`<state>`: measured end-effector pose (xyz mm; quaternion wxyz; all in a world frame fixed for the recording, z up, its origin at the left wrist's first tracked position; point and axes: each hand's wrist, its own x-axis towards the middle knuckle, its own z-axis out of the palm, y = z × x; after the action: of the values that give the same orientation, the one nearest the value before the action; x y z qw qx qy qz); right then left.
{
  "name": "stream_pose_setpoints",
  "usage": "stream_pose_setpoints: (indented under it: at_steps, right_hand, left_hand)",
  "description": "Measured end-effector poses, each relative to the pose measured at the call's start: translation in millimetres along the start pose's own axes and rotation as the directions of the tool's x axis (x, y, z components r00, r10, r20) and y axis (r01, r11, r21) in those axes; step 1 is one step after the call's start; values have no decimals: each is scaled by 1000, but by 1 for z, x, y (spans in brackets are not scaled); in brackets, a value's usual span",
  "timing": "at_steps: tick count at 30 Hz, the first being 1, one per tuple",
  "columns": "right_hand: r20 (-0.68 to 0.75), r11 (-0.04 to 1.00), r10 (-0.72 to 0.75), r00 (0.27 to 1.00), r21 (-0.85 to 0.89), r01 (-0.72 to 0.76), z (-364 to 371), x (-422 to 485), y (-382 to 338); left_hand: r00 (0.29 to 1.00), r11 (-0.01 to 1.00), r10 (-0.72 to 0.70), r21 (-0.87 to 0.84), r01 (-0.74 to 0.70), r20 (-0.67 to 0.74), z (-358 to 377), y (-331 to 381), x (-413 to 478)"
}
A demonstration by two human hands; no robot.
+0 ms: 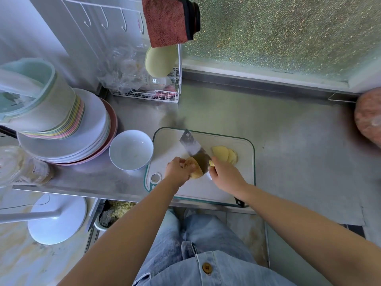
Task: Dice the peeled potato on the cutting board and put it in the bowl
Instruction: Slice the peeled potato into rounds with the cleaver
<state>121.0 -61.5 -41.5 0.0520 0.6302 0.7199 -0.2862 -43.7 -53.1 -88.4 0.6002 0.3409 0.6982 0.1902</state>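
Head view, frame centre: left hand (177, 169) grips the pale yellow peeled potato (194, 169) steady; right hand (223, 174) grasps the steel cleaver (194, 150), slicing beside the cut slices (224, 154).

Left hand (177, 170) grips potato (194, 169); right hand (224, 174) grips knife (192, 148); forearms (288, 215) extended

By the fingers (179, 162), the knife (191, 146) was shiny metal and the potato (196, 173) smooth and matt. Beneath them lay a matt plastic cutting board (169, 145) on a brushed-steel desk (288, 141).

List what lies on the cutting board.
Fanned potato slices, the remaining potato gripped by the left hand, the cleaver held by the right hand. Its handle is mostly hidden.
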Motion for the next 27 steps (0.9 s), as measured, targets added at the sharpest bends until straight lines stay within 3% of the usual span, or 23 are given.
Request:
stream_pose_setpoints:
  at_steps: [4, 10, 27]
  right_hand:
    - [-46, 999, -29, 999, 34, 30, -19, -6, -6]
    - [-42, 995, -91, 995, -55, 88, -32, -20, -9]
    - [54, 979, -93, 994, -176, 101, -23, -27, -26]
  left_hand:
    - [1000, 994, -14, -106, 13, -11, 0, -1, -1]
    - [998, 959, -68, -278, 60, -18, -1, -2, -4]
    - [995, 955, -93, -287, 78, -38, -1, 5, -9]
